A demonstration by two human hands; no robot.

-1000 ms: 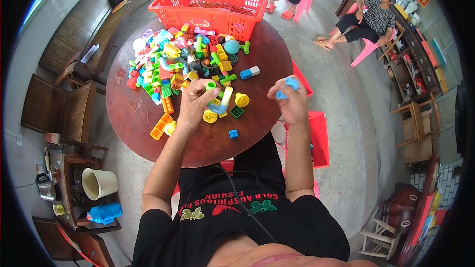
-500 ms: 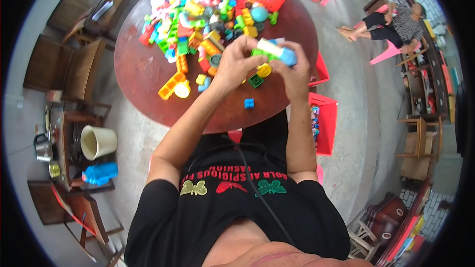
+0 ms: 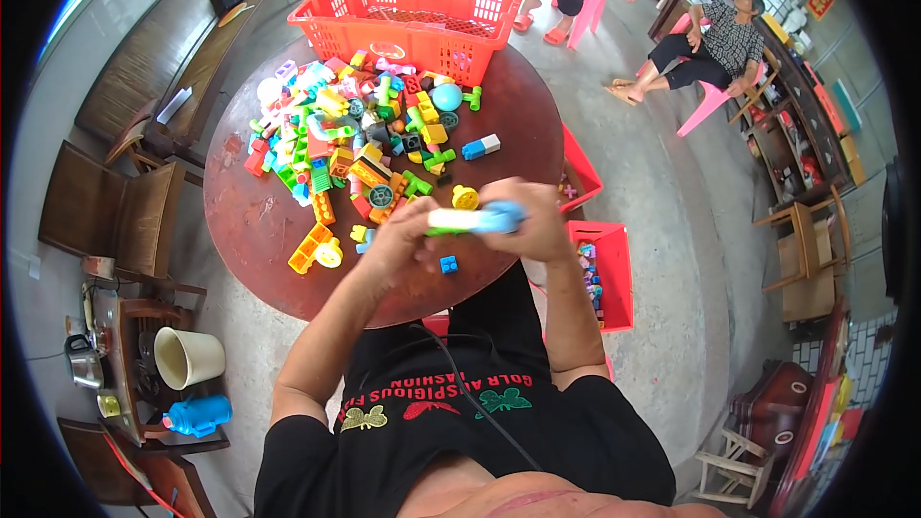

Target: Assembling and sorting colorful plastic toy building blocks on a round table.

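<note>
My left hand (image 3: 395, 242) grips one end of a joined toy brick piece (image 3: 459, 221) in white, blue and green. Around its blue end my right hand (image 3: 539, 225) is closed, smeared a little by motion. The piece is held level above the near part of the round table. Just beyond it lies a yellow wheel (image 3: 465, 197). A small blue brick (image 3: 449, 265) sits on the tabletop nearer to me, below the held piece. Farther right rests a blue-and-white brick piece (image 3: 481, 147).
A heap of mixed toy bricks (image 3: 336, 149) covers the left of the round table (image 3: 240, 249). Behind it stands a red basket (image 3: 393, 34). Red bins (image 3: 614, 278) with small pieces are beside the table at right. Two people (image 3: 715, 48) sit on pink chairs farther off.
The view has tilted up, showing more of the basket and people. Both hands have come nearer to me with the brick piece, uncovering the blue-and-white piece on the table.
</note>
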